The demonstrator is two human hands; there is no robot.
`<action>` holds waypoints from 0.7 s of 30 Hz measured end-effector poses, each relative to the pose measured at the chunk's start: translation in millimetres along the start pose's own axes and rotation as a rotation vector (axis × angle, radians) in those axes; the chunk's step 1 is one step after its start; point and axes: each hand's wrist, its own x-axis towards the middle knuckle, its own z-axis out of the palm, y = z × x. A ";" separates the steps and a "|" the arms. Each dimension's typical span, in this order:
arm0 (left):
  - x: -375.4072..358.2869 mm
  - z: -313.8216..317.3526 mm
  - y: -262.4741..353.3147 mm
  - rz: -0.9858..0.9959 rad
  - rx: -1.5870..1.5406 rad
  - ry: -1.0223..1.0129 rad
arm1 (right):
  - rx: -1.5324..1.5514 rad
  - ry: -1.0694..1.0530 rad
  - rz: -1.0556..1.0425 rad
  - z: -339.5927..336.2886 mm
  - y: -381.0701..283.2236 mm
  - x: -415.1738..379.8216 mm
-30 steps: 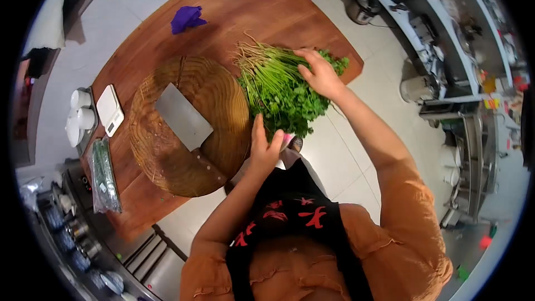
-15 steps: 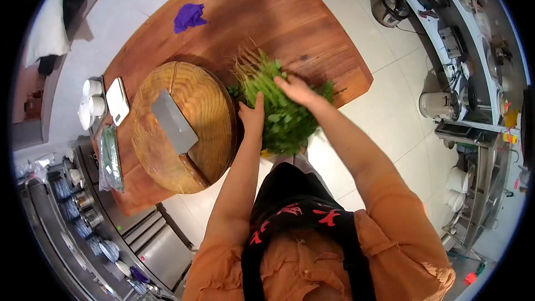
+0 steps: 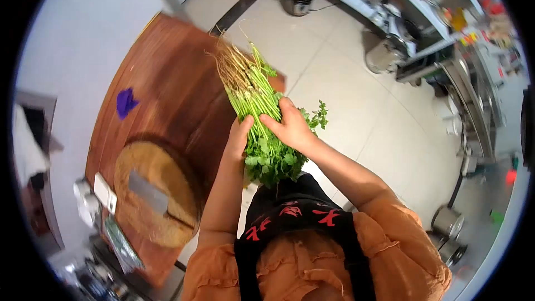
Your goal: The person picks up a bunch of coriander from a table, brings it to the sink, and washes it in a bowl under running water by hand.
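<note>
A big bunch of leafy green herbs (image 3: 262, 97), which looks like cilantro, is held up in front of my body with its brown roots pointing away and its leaves towards my apron. My left hand (image 3: 239, 136) grips the stems from the left side. From the right, my right hand (image 3: 292, 127) wraps around the same bunch with the thumb across the stems. Over on the left, a cleaver (image 3: 147, 191) lies flat on a round wooden chopping block (image 3: 167, 164).
The wooden table (image 3: 184, 72) carries a purple cloth or bag (image 3: 126, 103), a white kitchen scale (image 3: 105, 193) and a plastic-wrapped green package (image 3: 121, 245). Shelves with cookware (image 3: 384, 5) line the right, with a metal bin (image 3: 384, 56) below them on the tiled floor.
Both hands have lifted the herb bunch off the table and gripped it. My view has swung right, so the table, chopping block and cleaver now sit further left.
</note>
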 end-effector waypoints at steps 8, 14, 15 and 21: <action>97.1 181.6 -124.8 -0.024 0.336 -0.348 | -0.366 0.535 -0.112 -206.9 54.0 -73.1; 164.5 338.5 -256.8 -0.084 0.292 -0.485 | -0.671 0.651 -0.049 -378.5 127.0 -107.6; 177.2 359.7 -276.2 -0.135 0.262 -0.503 | -0.722 0.661 -0.032 -403.5 143.4 -107.2; 232.2 484.5 -343.0 -0.232 0.263 -0.496 | -0.935 0.666 -0.009 -515.3 210.5 -92.9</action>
